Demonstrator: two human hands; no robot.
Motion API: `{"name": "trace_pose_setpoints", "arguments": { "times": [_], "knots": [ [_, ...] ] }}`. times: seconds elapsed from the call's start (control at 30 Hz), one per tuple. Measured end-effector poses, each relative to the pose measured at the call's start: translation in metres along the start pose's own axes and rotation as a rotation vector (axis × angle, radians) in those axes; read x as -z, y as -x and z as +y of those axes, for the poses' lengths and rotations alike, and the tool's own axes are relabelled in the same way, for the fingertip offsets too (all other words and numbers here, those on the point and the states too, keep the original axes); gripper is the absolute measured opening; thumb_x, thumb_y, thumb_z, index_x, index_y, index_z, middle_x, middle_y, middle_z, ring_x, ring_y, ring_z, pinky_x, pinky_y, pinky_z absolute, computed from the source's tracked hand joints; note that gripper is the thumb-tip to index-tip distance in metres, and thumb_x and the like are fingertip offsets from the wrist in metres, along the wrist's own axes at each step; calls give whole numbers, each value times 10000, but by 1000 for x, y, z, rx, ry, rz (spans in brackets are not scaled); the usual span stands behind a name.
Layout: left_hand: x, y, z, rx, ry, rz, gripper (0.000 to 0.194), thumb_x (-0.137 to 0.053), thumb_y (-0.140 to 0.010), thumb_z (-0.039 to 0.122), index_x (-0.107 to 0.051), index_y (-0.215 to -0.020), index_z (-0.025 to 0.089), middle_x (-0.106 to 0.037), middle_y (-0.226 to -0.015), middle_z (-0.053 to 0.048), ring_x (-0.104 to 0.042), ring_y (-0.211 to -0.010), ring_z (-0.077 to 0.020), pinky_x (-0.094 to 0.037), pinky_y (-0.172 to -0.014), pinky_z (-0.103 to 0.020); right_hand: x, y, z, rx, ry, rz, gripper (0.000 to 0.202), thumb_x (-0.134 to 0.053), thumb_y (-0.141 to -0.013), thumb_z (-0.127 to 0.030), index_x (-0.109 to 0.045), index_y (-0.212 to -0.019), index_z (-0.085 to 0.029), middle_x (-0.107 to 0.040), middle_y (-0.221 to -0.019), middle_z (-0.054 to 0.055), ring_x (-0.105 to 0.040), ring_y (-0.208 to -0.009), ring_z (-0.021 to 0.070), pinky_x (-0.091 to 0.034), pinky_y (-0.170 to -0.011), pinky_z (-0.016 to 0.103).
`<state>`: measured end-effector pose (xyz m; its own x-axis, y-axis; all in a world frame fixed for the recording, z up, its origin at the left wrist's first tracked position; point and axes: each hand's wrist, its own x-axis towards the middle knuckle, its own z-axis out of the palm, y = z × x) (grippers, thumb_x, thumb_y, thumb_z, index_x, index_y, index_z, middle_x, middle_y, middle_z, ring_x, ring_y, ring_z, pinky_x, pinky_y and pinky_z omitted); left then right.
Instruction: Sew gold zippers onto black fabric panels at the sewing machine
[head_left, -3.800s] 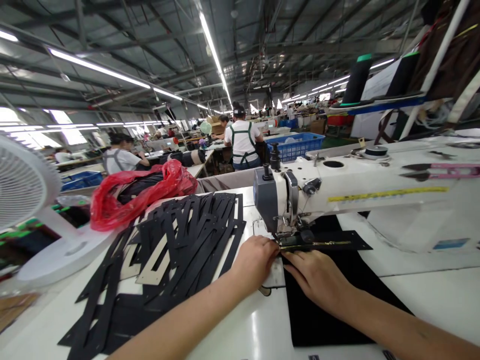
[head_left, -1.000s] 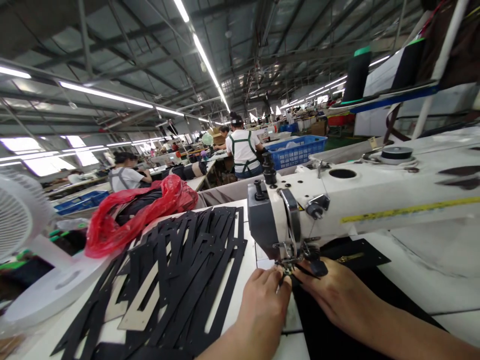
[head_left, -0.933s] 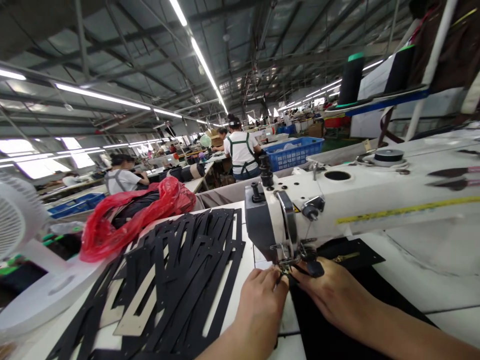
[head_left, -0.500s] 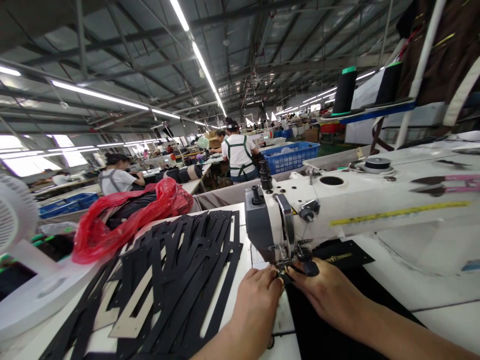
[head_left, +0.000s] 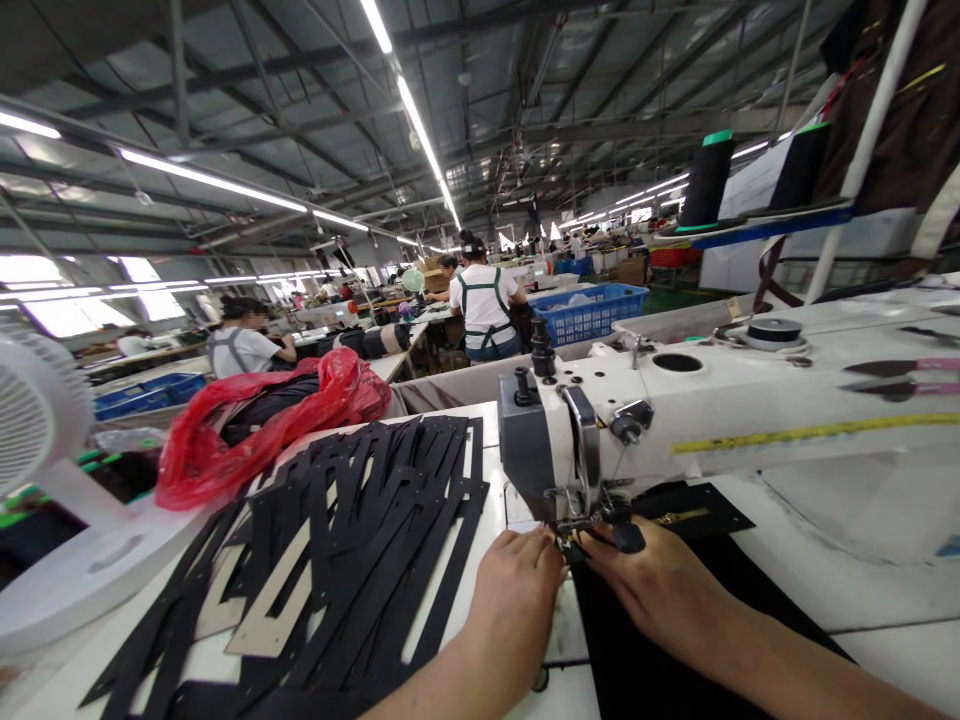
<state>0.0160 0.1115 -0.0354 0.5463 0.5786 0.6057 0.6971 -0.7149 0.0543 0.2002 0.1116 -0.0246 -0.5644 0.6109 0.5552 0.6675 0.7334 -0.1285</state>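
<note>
Both hands are at the needle area of a white sewing machine (head_left: 720,410). My left hand (head_left: 516,590) is closed, its fingertips bunched on the edge of the work just left of the presser foot (head_left: 574,525). On the other side, my right hand (head_left: 660,575) grips the black fabric (head_left: 637,660), with its fingers partly hidden behind the machine's foot and a dark round part. The fabric hangs toward me beneath my right forearm. Beyond that hand lies a black panel with a gold zipper (head_left: 682,516). What exactly sits under the needle is too small to tell.
Many black cut-out strips (head_left: 390,530) overlap on the table to the left, some with beige backs. Behind them is a red plastic bag (head_left: 270,420); a white fan (head_left: 45,440) stands far left. Pink-handled snips (head_left: 900,380) lie on the machine. Co-workers (head_left: 484,305) sit farther off.
The view has shifted slightly, so the surroundings appear a little to the right. Both hands keep nearly the same place and hold at the needle.
</note>
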Motion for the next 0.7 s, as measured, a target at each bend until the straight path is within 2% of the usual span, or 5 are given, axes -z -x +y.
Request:
{"name": "trace_pose_setpoints", "arguments": {
  "times": [0.27, 0.4, 0.5, 0.6, 0.7],
  "knots": [
    [-3, 1, -1, 60, 15, -30, 100, -565, -799, 57, -547, -773, 152, -665, -833, -59, -621, -708, -195, -488, -658, -327, -2, -1, 0, -13, -3, 1, 295, -412, -860, -96, -626, -1017, -226, -671, -971, 23, -613, -863, 175, -489, -783, 314],
    [-1, 1, -2, 87, 43, -34, 96, -600, -780, 55, -577, -779, 148, -669, -864, -57, -626, -744, -198, -498, -684, -337, 1, 3, 11, -17, 93, -7, 233, -487, -858, -161, -622, -1040, -215, -663, -1012, 51, -605, -948, 209, -472, -875, 408],
    [9, 2, -1, 118, 30, -68, 80, -637, -767, 86, -616, -787, 160, -651, -952, -66, -613, -847, -218, -498, -729, -353, 13, 23, 13, -26, 332, -9, 287, -520, -858, -290, -605, -1089, -141, -645, -1070, 130, -606, -977, 270, -492, -846, 469],
    [21, 8, 5, 114, 11, -116, 111, -684, -743, 129, -645, -830, 187, -622, -1023, -54, -586, -909, -236, -493, -760, -380, 30, 53, -4, 49, 528, 28, 447, -445, -872, -445, -585, -1140, -116, -652, -1059, 151, -648, -857, 274, -556, -687, 402],
    [31, 14, 11, 59, 21, -197, 126, -706, -738, 161, -649, -845, 197, -639, -940, -23, -597, -839, -220, -502, -729, -378, 35, 78, -32, 246, 582, 91, 371, -357, -897, -371, -603, -1117, -203, -670, -1047, 89, -668, -777, 222, -552, -578, 297]
  ]
}}
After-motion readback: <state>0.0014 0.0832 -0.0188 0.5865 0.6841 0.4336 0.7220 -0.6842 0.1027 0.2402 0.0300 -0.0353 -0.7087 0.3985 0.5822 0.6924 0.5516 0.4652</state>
